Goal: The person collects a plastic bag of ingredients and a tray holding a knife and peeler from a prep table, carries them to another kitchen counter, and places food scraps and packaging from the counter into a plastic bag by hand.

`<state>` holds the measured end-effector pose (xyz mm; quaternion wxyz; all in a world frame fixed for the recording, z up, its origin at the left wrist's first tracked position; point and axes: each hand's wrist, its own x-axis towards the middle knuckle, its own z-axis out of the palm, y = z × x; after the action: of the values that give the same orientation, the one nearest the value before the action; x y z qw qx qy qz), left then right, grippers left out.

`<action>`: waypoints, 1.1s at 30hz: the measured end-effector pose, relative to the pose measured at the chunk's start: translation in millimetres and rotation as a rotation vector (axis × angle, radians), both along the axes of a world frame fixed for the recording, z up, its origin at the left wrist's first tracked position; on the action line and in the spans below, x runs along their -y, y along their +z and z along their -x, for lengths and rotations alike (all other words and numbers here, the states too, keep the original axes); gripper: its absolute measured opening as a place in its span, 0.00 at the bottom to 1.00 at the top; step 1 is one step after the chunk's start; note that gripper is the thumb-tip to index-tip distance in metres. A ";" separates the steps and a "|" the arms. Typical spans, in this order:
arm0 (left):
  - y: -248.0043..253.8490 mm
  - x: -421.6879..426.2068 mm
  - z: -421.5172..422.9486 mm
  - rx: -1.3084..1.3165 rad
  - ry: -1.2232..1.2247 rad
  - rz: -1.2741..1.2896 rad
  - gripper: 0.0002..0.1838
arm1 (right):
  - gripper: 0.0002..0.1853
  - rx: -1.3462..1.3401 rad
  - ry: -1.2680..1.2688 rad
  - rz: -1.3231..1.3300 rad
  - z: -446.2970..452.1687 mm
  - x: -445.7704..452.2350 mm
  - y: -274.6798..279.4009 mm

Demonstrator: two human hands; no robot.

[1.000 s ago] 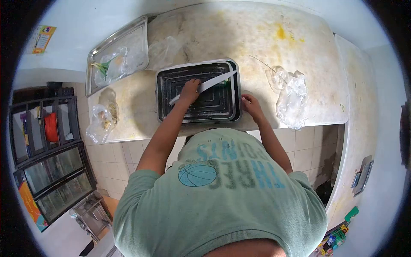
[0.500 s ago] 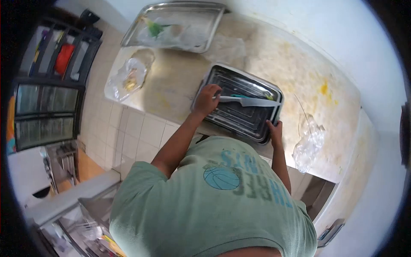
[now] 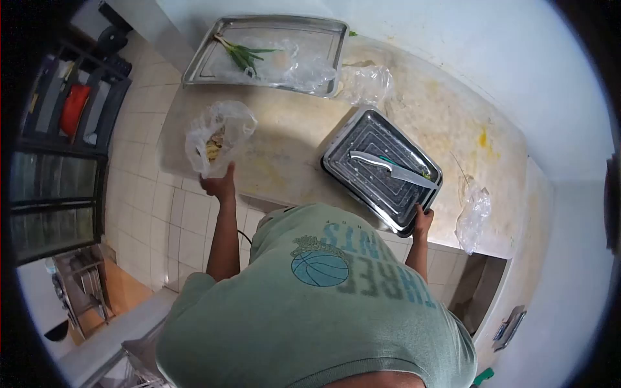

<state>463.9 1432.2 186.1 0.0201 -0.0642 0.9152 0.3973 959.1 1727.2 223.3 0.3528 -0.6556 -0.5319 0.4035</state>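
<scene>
My left hand (image 3: 220, 185) is at the near left table edge, its thumb spread from the fingers. It is right beside a clear plastic bag (image 3: 236, 116) holding pale yellow-brown pieces (image 3: 214, 147); I cannot tell whether the fingertips touch the bag. My right hand (image 3: 423, 224) grips the near right corner of a black tray (image 3: 362, 187), which sits at a slant on the table. Across the tray lies a knife (image 3: 411, 176) with a light handle, handle toward the left. A green strip (image 3: 388, 160) lies partly behind the knife.
A large metal tray (image 3: 194, 72) at the back left holds green leafy stalks (image 3: 242, 58) and clear plastic (image 3: 291, 68). One crumpled plastic bag (image 3: 370, 84) lies behind the black tray, another (image 3: 474, 220) to its right. A wall (image 3: 491, 71) borders the table (image 3: 284, 116).
My left hand has let go of the knife, now lying on the black tray, and moved left to the plastic bag. The black tray has turned clockwise and shifted right, my right hand still on it.
</scene>
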 end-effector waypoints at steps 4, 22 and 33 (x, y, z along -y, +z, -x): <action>-38.2 -21.0 12.1 0.555 -0.468 -0.219 0.38 | 0.28 0.169 -0.104 -0.093 14.7 10.9 3.1; 15.4 -273.4 184.3 -0.122 -1.088 0.100 0.14 | 0.18 0.237 -0.451 -0.327 -27.9 80.2 30.3; 54.1 -245.3 80.0 -0.318 -0.862 0.248 0.30 | 0.06 0.242 -0.141 -0.811 98.1 -44.8 116.1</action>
<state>383.9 1677.5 240.2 0.0348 0.3811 0.8907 0.2455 861.0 1772.0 339.4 0.5438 -0.5413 -0.6388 0.0570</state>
